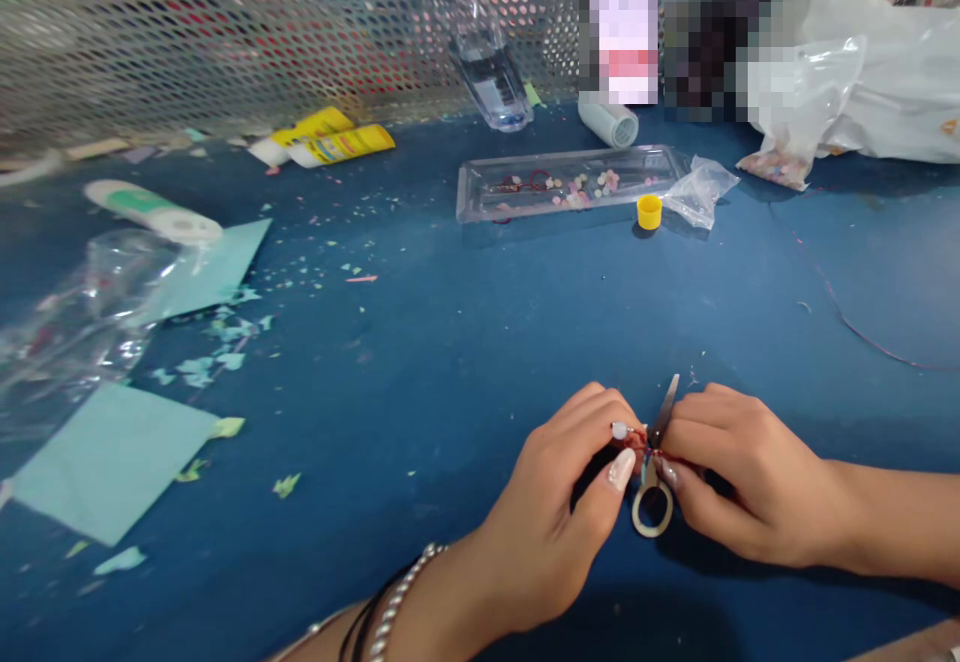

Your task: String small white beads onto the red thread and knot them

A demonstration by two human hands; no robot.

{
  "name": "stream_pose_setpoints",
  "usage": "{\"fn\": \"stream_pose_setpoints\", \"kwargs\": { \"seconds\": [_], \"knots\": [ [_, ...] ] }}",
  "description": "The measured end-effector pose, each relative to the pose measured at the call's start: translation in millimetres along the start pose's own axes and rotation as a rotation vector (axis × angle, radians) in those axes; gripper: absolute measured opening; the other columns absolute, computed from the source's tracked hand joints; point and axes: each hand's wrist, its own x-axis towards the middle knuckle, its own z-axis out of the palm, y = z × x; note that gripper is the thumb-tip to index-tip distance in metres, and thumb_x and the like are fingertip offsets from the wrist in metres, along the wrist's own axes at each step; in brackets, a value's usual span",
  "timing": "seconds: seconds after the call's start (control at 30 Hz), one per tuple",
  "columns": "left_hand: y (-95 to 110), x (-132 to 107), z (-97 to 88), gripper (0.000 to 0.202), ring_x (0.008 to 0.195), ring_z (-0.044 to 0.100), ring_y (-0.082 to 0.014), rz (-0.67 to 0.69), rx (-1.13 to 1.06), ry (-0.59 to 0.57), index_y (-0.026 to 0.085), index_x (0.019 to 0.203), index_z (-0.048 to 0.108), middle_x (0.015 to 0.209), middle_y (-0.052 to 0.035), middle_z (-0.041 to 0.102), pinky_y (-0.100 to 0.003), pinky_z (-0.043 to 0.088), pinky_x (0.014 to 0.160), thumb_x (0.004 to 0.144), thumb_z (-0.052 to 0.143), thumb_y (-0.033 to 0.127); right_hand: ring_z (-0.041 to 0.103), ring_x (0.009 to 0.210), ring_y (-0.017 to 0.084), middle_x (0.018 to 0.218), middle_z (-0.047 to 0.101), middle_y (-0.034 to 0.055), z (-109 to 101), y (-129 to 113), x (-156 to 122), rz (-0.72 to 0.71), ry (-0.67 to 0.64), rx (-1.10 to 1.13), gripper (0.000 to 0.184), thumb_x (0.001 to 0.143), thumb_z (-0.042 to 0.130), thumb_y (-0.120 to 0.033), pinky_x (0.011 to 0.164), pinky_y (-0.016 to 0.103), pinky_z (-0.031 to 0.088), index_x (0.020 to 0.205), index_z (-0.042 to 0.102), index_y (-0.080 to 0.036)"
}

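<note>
Near the front of the blue table, my left hand is closed in a pinch on a thin red beaded cord. A pale bead shows by its fingertips. My right hand is also closed, its thumb and fingers pressed together on the cord's other side. Between the two hands is a small pair of scissors, its blade pointing away from me and a cream finger ring towards me. The cord crosses in front of the scissors. Whether a hand also touches them I cannot tell.
Beyond my hands stands a clear plastic tray with beads, beside a yellow cap. Yellow glue sticks, a water bottle and a phone are along the mesh panel. Light blue paper and scraps lie left; loose thread lies right.
</note>
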Motion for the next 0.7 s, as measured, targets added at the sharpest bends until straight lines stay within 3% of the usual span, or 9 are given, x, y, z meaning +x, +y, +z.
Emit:
{"fn": "stream_pose_setpoints", "kwargs": {
  "seconds": [0.43,0.7],
  "knots": [
    [1.2,-0.3,3.7,0.021,0.060,0.039,-0.0146,0.001,0.148,0.027,0.020,0.065,0.034,0.062,0.0010,0.043,-0.029,0.035,0.058,0.082,0.027,0.010,0.042,0.056,0.012,0.061,0.053,0.0010,1.8,-1.5,1.1,-0.005,0.003,-0.068,0.024,0.083,0.037,-0.014,0.055,0.027,0.027,0.063,0.050,-0.016],
    [-2.4,-1.4,6.4,0.015,0.062,0.039,-0.0153,0.024,0.342,0.059,0.020,0.065,0.033,0.062,0.0012,0.043,-0.029,0.031,0.057,0.074,0.033,0.009,0.036,0.053,0.009,0.054,0.046,-0.0027,1.5,-0.3,1.4,0.012,0.001,0.026,0.021,0.078,0.037,-0.013,0.055,0.026,0.024,0.057,0.038,-0.016]
  ]
}}
